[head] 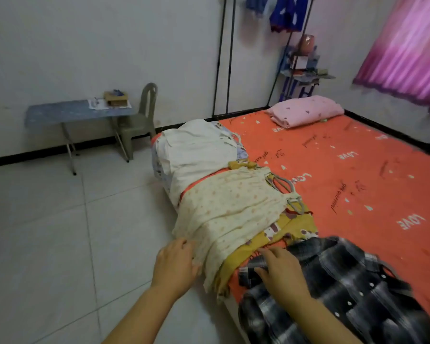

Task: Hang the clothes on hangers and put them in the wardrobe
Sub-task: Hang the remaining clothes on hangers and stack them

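Light moderate, flat, cool. Main source upper right: daylight through pink curtain (405, 48); fabric glows magenta, pale streaks near clipped. Wall (85, 45) and floor tiles (47, 232) carry grey-blue cast, faint sheen on tiles. Shadows soft: weak patch under worktop (77, 112), darker strip along bed's left side. Cream garment (229, 207) brightest thing on bed, print washed. Whole frame soft, smeary; lettering on orange sheet (345, 157) fuzzy, corner shelf (305, 70) mushy. Wide-angle bend: rack poles (230, 58) lean, forearms stretched at bottom edge. Left hand (176, 264), right hand (281, 271) evenly lit, edges slightly blurred.
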`<state>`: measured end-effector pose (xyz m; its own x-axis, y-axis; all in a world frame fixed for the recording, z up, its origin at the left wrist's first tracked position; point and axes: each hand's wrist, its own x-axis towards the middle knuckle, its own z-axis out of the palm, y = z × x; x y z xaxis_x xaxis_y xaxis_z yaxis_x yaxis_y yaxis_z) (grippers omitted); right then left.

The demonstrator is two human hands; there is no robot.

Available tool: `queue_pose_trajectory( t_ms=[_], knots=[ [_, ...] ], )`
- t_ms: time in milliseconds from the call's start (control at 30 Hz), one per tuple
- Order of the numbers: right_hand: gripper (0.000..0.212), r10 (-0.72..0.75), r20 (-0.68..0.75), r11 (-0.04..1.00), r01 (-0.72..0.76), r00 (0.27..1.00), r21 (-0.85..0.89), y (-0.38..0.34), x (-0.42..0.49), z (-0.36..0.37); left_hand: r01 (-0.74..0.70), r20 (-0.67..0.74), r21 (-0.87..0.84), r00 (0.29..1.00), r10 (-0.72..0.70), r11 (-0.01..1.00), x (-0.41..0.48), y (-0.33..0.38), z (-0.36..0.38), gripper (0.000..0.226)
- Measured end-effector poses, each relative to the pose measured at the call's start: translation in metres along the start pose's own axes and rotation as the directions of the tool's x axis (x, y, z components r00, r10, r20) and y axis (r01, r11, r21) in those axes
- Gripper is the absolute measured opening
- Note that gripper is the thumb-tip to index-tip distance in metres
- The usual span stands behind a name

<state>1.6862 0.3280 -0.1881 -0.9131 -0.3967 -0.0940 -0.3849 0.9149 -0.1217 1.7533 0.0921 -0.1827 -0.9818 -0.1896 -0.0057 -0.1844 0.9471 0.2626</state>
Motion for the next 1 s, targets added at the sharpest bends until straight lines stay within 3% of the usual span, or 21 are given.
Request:
queue_pose_trajectory(
  t_ms=[267,400,633,1000],
  knots=[
    [0.052,-0.062,0.01,0.998,0.062,0.998,0.01,-0.068,0.135,0.011,0.068,0.013,0.022,0.998,-0.069,0.997,0.095,-0.089,-0.018,0.048],
    [0.05,-0.043,0.035,0.997,0.041,0.998,0.059,-0.093,0.216,0.01,0.085,0.048,0.04,0.995,-0.087,0.996,0.168,-0.126,-0.036,0.058],
    [0.049,-0.017,0.023,0.997,0.015,1.0,0.081,-0.139,0.342,-0.009,0.057,0.038,0.049,0.998,-0.058,0.997,0.289,-0.181,-0.074,0.053],
    [0.05,0.196,0.023,0.977,-0.197,0.98,0.086,-0.203,0.527,-0.002,-0.174,0.125,-0.013,0.977,0.174,0.985,0.509,-0.281,-0.082,0.046]
  ],
)
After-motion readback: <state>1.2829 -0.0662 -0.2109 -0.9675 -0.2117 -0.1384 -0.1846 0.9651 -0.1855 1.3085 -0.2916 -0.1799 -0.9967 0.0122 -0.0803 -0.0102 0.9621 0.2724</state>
